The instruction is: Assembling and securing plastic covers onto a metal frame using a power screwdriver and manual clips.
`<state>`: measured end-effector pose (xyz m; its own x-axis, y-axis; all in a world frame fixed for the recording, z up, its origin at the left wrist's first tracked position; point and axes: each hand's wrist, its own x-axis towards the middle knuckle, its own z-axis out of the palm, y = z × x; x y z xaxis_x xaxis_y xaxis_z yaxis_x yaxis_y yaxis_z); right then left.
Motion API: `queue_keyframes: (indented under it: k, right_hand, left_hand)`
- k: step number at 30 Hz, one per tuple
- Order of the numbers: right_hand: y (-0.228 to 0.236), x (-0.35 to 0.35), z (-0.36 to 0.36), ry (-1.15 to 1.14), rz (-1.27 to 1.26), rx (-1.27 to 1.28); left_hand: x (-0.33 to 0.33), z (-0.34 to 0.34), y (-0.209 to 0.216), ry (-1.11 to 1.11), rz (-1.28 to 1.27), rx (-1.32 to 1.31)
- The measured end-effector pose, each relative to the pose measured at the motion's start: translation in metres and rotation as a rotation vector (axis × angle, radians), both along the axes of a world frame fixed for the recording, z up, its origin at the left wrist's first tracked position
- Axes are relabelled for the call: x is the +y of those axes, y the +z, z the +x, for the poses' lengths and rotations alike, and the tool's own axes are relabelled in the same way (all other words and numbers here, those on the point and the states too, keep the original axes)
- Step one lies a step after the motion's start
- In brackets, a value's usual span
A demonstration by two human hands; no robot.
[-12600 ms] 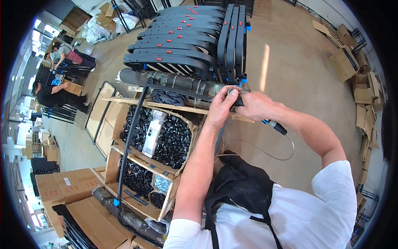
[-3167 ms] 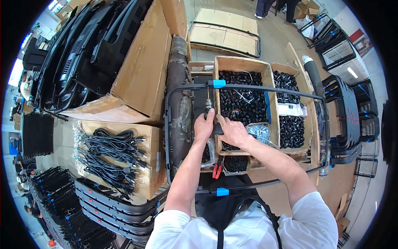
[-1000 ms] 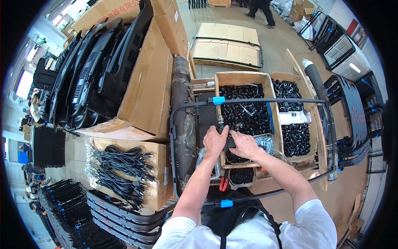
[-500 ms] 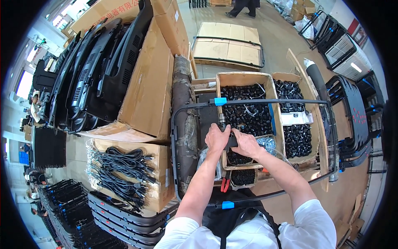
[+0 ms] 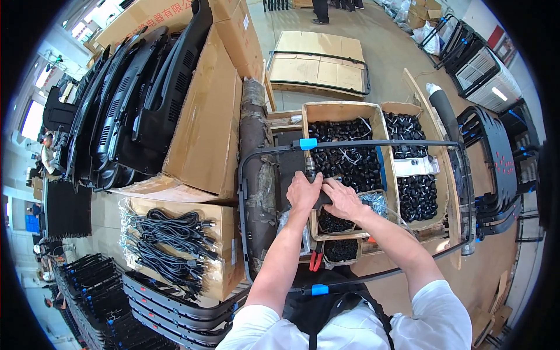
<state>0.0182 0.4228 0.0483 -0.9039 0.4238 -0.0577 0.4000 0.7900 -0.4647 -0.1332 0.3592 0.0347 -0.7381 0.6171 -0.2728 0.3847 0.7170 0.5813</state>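
Observation:
A power drill (image 5: 311, 165) is gripped between my two hands, its metal chuck pointing away from me. My left hand (image 5: 303, 191) is wrapped round its body, and my right hand (image 5: 343, 199) closes on it from the right. Most of the drill is hidden under my fingers. Around my hands lies a large black rectangular frame (image 5: 373, 143), with a blue clip (image 5: 308, 143) on its far side and another blue clip (image 5: 319, 289) on its near side. Beneath the frame, a wooden compartment box (image 5: 344, 107) holds many small black parts (image 5: 349, 160).
Red-handled pliers (image 5: 315, 261) lie near the box's front edge. At left, bundled black cables (image 5: 178, 245) rest on a carton (image 5: 233, 256), beside a tall carton (image 5: 201, 128) of black panels. A wrapped roller (image 5: 256, 175) runs under the frame. Stacked frames (image 5: 175, 315) stand lower left.
My hands stay closed on the drill, with barely any movement. The whole view shifts slightly. Far off at the top, a person's legs have moved a little to the left.

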Motion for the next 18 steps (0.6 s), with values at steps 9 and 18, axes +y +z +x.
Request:
queue_keyframes:
  k: [9, 18]
  right_hand:
    - [0.002, -0.007, 0.007, -0.01, -0.034, -0.002]
    - [0.007, -0.014, 0.012, -0.016, -0.028, 0.008]
  left_hand:
    - [-0.008, 0.006, 0.0, -0.007, 0.007, -0.02]
    - [-0.013, 0.01, -0.003, -0.019, 0.032, -0.014]
